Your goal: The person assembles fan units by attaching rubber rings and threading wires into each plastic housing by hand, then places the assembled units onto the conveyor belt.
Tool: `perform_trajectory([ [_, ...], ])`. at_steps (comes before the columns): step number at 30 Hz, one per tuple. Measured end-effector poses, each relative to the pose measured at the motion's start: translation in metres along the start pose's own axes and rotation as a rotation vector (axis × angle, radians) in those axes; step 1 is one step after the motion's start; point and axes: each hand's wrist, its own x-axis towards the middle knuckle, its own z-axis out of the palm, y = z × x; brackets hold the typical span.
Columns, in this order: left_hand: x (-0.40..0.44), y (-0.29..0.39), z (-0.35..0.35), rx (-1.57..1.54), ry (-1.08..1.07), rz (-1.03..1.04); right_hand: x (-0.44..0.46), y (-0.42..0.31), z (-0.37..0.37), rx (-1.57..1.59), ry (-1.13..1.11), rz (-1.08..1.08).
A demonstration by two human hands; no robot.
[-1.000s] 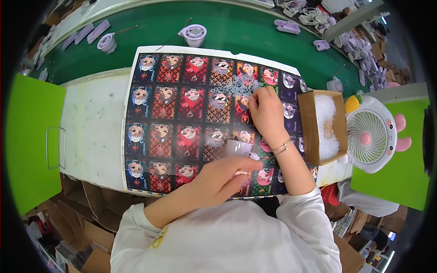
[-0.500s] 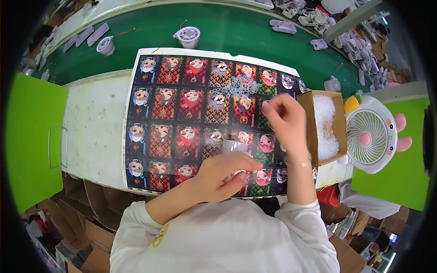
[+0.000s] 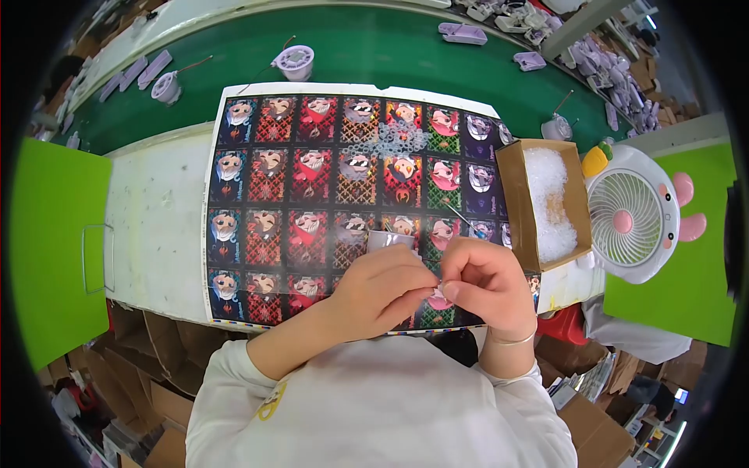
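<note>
My left hand point(image 3: 390, 288) is closed in a pinch low over the printed sheet point(image 3: 269, 204). My right hand point(image 3: 491, 288), also pinching, meets it fingertip to fingertip. Whatever lies between the fingers is too small to make out. Just behind my left hand sits a pale purple cup-shaped part point(image 3: 388, 239), its lower side hidden by the hand. Beyond my right hand a thin tool point(image 3: 458, 214) rests on the sheet. Farther up the sheet lies a loose pile of small clear rings point(image 3: 396, 140).
At right stands a cardboard box point(image 3: 509, 183) of clear small pieces, beside a white fan point(image 3: 624, 214) with pink ears. A green belt point(image 3: 374, 51) runs behind, carrying purple housings point(image 3: 295, 62) with wires. Green panels point(image 3: 55, 249) flank the table.
My right hand has come down and toward me, from above the sheet to my left fingertips. The thin tool now shows on the sheet. The view has shifted slightly.
</note>
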Motion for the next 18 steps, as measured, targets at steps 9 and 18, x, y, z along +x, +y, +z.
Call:
perform_trajectory([
  [9,0.0,0.0,-0.001,0.222,0.012,0.075,-0.004,0.006,0.006,-0.312,0.142,-0.13],
  [18,0.009,0.004,0.0,0.55,-0.111,0.235,-0.007,0.003,0.016,-0.876,0.294,-0.343],
])
